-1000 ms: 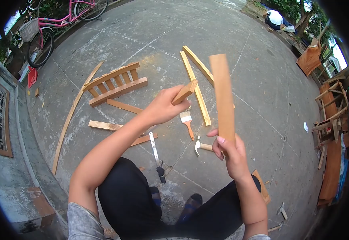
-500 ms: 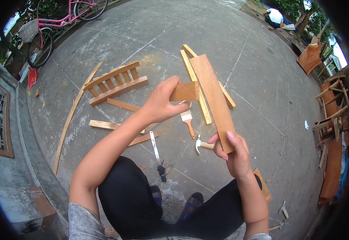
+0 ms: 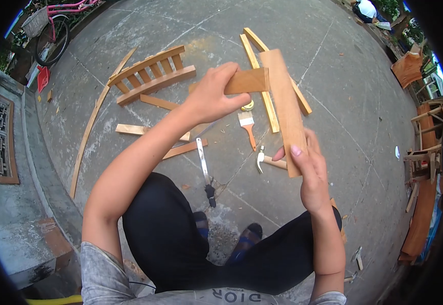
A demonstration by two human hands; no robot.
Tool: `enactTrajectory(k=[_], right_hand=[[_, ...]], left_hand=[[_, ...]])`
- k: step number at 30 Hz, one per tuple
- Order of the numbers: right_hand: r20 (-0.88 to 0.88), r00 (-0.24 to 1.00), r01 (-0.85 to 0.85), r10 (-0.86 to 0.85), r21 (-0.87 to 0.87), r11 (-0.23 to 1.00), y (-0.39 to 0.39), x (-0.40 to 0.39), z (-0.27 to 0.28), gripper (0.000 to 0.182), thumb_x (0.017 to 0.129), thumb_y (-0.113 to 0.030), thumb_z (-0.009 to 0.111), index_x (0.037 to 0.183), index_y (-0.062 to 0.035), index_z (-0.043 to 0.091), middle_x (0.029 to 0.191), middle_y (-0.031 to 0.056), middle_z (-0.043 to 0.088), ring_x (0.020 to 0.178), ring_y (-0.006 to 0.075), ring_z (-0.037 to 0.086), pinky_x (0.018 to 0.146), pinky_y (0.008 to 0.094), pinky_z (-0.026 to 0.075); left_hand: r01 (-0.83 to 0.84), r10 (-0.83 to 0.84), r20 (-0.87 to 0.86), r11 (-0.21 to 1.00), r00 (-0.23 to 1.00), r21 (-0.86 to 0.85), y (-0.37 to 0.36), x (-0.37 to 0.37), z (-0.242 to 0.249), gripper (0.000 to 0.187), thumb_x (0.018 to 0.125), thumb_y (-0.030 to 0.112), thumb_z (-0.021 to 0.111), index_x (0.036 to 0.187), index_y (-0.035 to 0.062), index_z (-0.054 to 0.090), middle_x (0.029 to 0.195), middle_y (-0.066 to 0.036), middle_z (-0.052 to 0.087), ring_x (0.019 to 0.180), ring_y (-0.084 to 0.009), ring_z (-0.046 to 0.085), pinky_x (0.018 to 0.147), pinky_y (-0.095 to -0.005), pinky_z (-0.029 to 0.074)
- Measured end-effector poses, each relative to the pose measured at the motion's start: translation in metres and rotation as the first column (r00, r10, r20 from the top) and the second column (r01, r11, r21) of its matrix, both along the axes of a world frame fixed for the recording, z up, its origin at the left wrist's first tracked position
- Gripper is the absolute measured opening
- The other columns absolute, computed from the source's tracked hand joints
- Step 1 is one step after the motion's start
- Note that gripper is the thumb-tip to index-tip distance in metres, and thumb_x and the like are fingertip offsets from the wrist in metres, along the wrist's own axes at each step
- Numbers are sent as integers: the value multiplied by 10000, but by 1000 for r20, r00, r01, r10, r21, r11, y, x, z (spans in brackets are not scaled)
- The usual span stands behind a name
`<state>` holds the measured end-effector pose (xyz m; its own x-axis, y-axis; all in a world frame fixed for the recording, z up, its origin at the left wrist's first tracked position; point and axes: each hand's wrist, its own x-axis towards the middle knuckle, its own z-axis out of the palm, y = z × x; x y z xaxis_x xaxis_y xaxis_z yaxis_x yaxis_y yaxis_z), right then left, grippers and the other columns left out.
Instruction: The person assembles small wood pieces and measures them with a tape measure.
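My left hand [image 3: 212, 96] is closed around a short wooden board [image 3: 249, 81], thumb below and fingers over the top. The board's right end overlaps the upper part of a longer flat board [image 3: 285, 109] in this view. Gripping that longer board near its lower end is my right hand [image 3: 313, 175], with the thumb on its face. On the concrete beneath lie a paintbrush [image 3: 247, 127] with an orange handle, a yellow tape measure [image 3: 249, 105] partly behind my left hand, and a claw hammer [image 3: 261, 159] whose handle runs behind the longer board.
A slatted wooden piece [image 3: 155, 79] lies at the left beside a long curved strip [image 3: 93, 129]. Light wood strips [image 3: 262, 86] lie beyond my hands. A metal blade with a black-wrapped grip [image 3: 203, 157] is near my knees. Wooden frames [image 3: 427, 132] stand at right; a person [image 3: 366, 10] is far off.
The view has tilted down, so ground objects sit higher in it. Both hands keep their boards, and more of the short board shows behind my left hand.
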<state>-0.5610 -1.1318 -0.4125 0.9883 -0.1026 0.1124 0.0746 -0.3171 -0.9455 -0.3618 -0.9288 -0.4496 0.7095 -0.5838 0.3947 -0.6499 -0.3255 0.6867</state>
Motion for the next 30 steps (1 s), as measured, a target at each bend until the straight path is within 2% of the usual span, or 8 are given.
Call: enactTrajectory(k=[2, 4, 16, 19, 22, 23, 26, 30], right_hand=[[25, 999, 23, -23, -24, 999, 1, 2, -5, 439, 1098, -353, 474, 1041, 9, 715, 925, 69, 683, 892, 134, 628, 798, 287, 499], [-81, 995, 66, -53, 166, 984, 7, 3, -5, 433, 1103, -343, 473, 1022, 6, 716, 918, 62, 686, 856, 125, 620, 785, 289, 498], [-299, 949, 92, -99, -37, 995, -1, 14, -15, 531, 1098, -455, 465, 921, -22, 715, 701, 5, 574, 622, 96, 526, 596, 262, 432], [-309, 947, 9, -89, -253, 967, -2, 21, -37, 525, 1078, -446, 494, 909, -9, 731, 685, 55, 610, 612, 165, 573, 607, 319, 466], [-450, 892, -235, -42, -542, 807, 3, 30, -48, 515, 1051, -436, 515, 929, 8, 745, 695, 154, 654, 652, 302, 649, 655, 417, 501], [-527, 849, -334, -39, -592, 734, 8, 33, -52, 500, 1033, -420, 518, 949, 16, 746, 755, 245, 677, 762, 425, 684, 762, 514, 520], [-598, 801, -519, 30, -668, 533, 8, 27, -91, 500, 1032, -402, 517, 868, 17, 735, 824, 251, 720, 795, 450, 706, 798, 547, 542], [-720, 694, -626, 1, -604, 494, -4, 37, -127, 534, 1024, -439, 522, 971, 51, 727, 997, 274, 733, 939, 439, 715, 853, 538, 554]], left_hand=[[-14, 14, -11, 1000, 1000, 12, 1, 2, -3, 420, 811, 344, 698, 961, -13, 534, 832, -159, 538, 762, -288, 514, 729, -420, 430], [-28, 29, -17, 999, 999, 19, 0, 2, -5, 430, 816, 351, 700, 964, -19, 539, 837, -168, 553, 768, -297, 521, 732, -425, 438], [-201, 202, 4, 969, 979, 144, 3, 11, -22, 499, 806, 414, 729, 984, -39, 615, 918, -220, 648, 902, -363, 610, 848, -470, 461], [-289, 287, 40, 934, 957, 210, 4, 19, -30, 538, 807, 443, 736, 1035, -36, 644, 1009, -223, 688, 1010, -378, 627, 951, -496, 422], [-304, 308, 29, 917, 951, 259, 7, 25, -36, 633, 851, 538, 703, 1082, -49, 642, 1064, -233, 691, 1051, -379, 620, 989, -505, 396], [-306, 312, 22, 913, 950, 270, 10, 25, -38, 674, 870, 578, 687, 1093, -56, 640, 1077, -239, 690, 1054, -380, 620, 992, -506, 392], [-283, 313, -44, 905, 949, 317, 10, 21, -33, 800, 925, 705, 588, 1113, -71, 641, 1078, -261, 687, 1061, -382, 620, 995, -501, 395], [-255, 305, -164, 928, 938, 272, 8, 24, -27, 868, 948, 765, 514, 1122, -75, 642, 1064, -268, 698, 1060, -394, 628, 1012, -518, 400]])
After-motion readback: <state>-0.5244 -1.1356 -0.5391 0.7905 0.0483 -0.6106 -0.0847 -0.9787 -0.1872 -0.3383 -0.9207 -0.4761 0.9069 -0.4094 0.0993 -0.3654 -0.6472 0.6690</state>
